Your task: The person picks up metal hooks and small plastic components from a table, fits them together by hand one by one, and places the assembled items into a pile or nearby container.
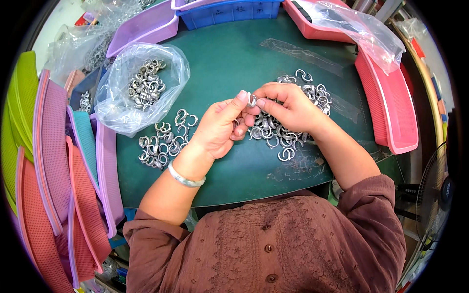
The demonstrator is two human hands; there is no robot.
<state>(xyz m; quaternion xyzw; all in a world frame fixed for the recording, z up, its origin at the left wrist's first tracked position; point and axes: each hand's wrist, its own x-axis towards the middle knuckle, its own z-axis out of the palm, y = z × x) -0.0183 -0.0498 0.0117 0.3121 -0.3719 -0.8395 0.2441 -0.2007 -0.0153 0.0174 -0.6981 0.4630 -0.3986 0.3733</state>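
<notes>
Here's the metal ring [251, 101], up above the bench [220, 61], pinched between the thumb and forefinger of my left hand [217, 124]; my right hand [289, 103] meets its other side, thumb and forefinger close together, though whether they truly grip it, I can't tell. It looks light, stiff and probably slick, so fingertips on the outer curve should suit it best. Just beneath my right fingers spreads the bigger heap of rings [273, 129]; left of my wrist, a smaller pile [159, 149]; beyond that, a clear bag [117, 110] holding more.
</notes>
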